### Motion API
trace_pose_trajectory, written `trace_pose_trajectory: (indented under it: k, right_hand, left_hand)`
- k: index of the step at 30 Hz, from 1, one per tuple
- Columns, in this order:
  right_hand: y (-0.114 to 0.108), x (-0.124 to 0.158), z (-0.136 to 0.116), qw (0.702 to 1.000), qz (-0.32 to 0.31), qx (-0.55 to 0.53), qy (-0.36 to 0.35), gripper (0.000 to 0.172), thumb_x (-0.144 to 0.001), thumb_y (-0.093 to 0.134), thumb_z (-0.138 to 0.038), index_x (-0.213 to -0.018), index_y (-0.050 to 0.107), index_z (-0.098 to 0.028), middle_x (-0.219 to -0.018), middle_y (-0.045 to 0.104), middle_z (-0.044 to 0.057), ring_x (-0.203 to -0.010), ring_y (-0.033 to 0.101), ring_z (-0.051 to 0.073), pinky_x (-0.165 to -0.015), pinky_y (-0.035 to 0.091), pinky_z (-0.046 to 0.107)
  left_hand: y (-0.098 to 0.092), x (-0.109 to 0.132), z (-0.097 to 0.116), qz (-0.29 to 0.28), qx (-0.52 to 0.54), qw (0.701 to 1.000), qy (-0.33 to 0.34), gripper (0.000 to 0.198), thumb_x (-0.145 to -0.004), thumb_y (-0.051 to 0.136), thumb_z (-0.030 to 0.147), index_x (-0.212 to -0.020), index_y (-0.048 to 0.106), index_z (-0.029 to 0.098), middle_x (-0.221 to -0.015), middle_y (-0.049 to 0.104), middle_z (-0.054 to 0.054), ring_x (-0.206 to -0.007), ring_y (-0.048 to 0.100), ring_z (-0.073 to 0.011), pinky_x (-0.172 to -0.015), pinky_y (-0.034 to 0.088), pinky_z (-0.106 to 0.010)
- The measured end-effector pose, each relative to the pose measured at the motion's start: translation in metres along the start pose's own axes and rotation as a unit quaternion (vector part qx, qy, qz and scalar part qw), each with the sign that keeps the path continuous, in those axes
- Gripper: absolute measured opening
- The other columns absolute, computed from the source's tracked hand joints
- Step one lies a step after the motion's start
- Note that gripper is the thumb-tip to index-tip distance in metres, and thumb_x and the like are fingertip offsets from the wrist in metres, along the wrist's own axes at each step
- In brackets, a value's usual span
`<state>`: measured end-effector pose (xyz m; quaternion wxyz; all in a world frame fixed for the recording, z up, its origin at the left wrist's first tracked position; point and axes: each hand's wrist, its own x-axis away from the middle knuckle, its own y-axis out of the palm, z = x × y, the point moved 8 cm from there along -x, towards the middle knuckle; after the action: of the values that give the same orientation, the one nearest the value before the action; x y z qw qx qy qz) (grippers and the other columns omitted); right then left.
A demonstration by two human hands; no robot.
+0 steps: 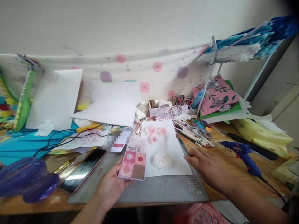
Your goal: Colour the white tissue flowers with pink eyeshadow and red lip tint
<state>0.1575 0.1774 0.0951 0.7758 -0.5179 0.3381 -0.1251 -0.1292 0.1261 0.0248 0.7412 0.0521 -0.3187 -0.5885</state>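
Makeup palette (133, 166) is clamped by the left hand (114, 183) at its lower left edge, above the cutting mat (173, 188), so its coloured pans are left uncovered. White paper (181, 168) is laid on the mat, seemingly as a backing for pink-tinted flowers (151, 130) and a paler fluffy flower (162, 161). A dark green strip (182, 145) is met by the right hand (205, 163); whether it is gripped cannot be told.

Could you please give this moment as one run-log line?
left hand: holds palette | right hand: by green strip, grip unclear | white sheet: three pinkish tufts, one whitish tuft
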Motion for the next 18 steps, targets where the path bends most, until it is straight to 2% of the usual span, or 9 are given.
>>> trace_pose_trajectory:
  k: [3, 5, 7, 9, 10, 11, 14, 16, 18]
  right_hand:
    - [0.011, -0.002, -0.008, 0.999, -0.039, 0.022, 0.002, 0.035, -0.081, 0.049, 0.0, -0.102, 0.066, -0.022, -0.095, 0.066, 0.006, -0.083, 0.064, 0.022, -0.071, 0.05, 0.033]
    - [0.016, -0.002, -0.013, 0.999, -0.045, 0.025, 0.005, 0.039, -0.08, 0.048, 0.002, -0.104, 0.066, -0.021, -0.096, 0.067, 0.007, -0.085, 0.065, 0.023, -0.072, 0.052, 0.033]
    - [0.021, 0.001, -0.016, 0.999, -0.042, 0.021, 0.009, 0.044, -0.077, 0.046, 0.005, -0.107, 0.067, -0.021, -0.098, 0.069, 0.008, -0.088, 0.066, 0.024, -0.073, 0.054, 0.034]
    - [0.027, 0.007, -0.016, 0.999, -0.036, 0.017, 0.01, 0.05, -0.075, 0.046, 0.006, -0.111, 0.066, -0.021, -0.102, 0.071, 0.009, -0.09, 0.068, 0.025, -0.074, 0.057, 0.036]
    - [0.029, 0.01, -0.013, 0.999, -0.031, 0.015, 0.012, 0.051, -0.075, 0.046, 0.006, -0.113, 0.066, -0.022, -0.105, 0.072, 0.009, -0.091, 0.069, 0.025, -0.075, 0.058, 0.038]
    - [0.03, 0.014, -0.009, 0.999, -0.027, 0.012, 0.014, 0.051, -0.076, 0.048, 0.004, -0.116, 0.065, -0.022, -0.108, 0.072, 0.009, -0.093, 0.07, 0.026, -0.077, 0.059, 0.039]
    - [0.024, 0.026, 0.012, 1.0, 0.022, 0.001, 0.022, 0.047, -0.079, 0.049, -0.001, -0.118, 0.066, -0.023, -0.112, 0.073, 0.009, -0.096, 0.072, 0.027, -0.079, 0.061, 0.038]
    - [0.014, 0.034, 0.023, 0.998, 0.068, -0.009, 0.0, 0.042, -0.082, 0.05, -0.006, -0.116, 0.067, -0.025, -0.107, 0.075, 0.01, -0.09, 0.074, 0.028, -0.072, 0.062, 0.035]
    - [0.004, 0.043, 0.034, 0.995, 0.096, -0.032, 0.011, 0.036, -0.085, 0.056, -0.013, -0.115, 0.068, -0.028, -0.104, 0.076, 0.011, -0.086, 0.074, 0.029, -0.066, 0.061, 0.035]
  left_hand:
    - [-0.004, 0.002, 0.008, 0.028, -0.112, 0.993, 0.028, 0.063, -0.085, 0.057, 0.028, -0.144, 0.039, 0.018, -0.111, 0.072, -0.012, -0.09, 0.07, -0.0239, -0.074, 0.054, -0.036]
    - [-0.01, 0.006, 0.022, 0.064, -0.225, 0.968, 0.094, 0.066, -0.082, 0.059, 0.033, -0.143, 0.042, 0.016, -0.122, 0.067, -0.015, -0.095, 0.068, -0.0246, -0.078, 0.052, -0.035]
    - [-0.018, 0.014, 0.042, 0.11, -0.372, 0.902, 0.191, 0.062, -0.077, 0.061, 0.035, -0.135, 0.051, 0.016, -0.125, 0.065, -0.013, -0.094, 0.066, -0.0243, -0.079, 0.051, -0.034]
    - [-0.026, 0.026, 0.059, 0.141, -0.494, 0.815, 0.269, 0.049, -0.075, 0.06, 0.035, -0.121, 0.063, 0.018, -0.117, 0.068, -0.01, -0.087, 0.065, -0.0234, -0.076, 0.05, -0.034]
    - [-0.033, 0.031, 0.066, 0.153, -0.532, 0.781, 0.288, 0.041, -0.076, 0.057, 0.035, -0.113, 0.067, 0.019, -0.11, 0.071, -0.009, -0.084, 0.065, -0.0231, -0.075, 0.05, -0.033]
    - [-0.042, 0.036, 0.072, 0.169, -0.557, 0.757, 0.297, 0.035, -0.078, 0.055, 0.036, -0.106, 0.069, 0.019, -0.103, 0.072, -0.008, -0.082, 0.066, -0.0228, -0.075, 0.05, -0.033]
    - [-0.076, 0.048, 0.094, 0.237, -0.594, 0.712, 0.289, 0.028, -0.079, 0.053, 0.037, -0.094, 0.069, 0.02, -0.092, 0.074, -0.005, -0.079, 0.068, -0.0225, -0.073, 0.05, -0.031]
    - [-0.092, 0.051, 0.101, 0.252, -0.623, 0.691, 0.267, 0.025, -0.081, 0.051, 0.037, -0.09, 0.069, 0.023, -0.081, 0.073, -0.002, -0.074, 0.067, -0.0213, -0.067, 0.047, -0.028]
    - [-0.098, 0.048, 0.102, 0.248, -0.654, 0.669, 0.251, 0.024, -0.083, 0.049, 0.037, -0.085, 0.069, 0.024, -0.067, 0.068, 0.001, -0.064, 0.064, -0.0194, -0.061, 0.042, -0.027]
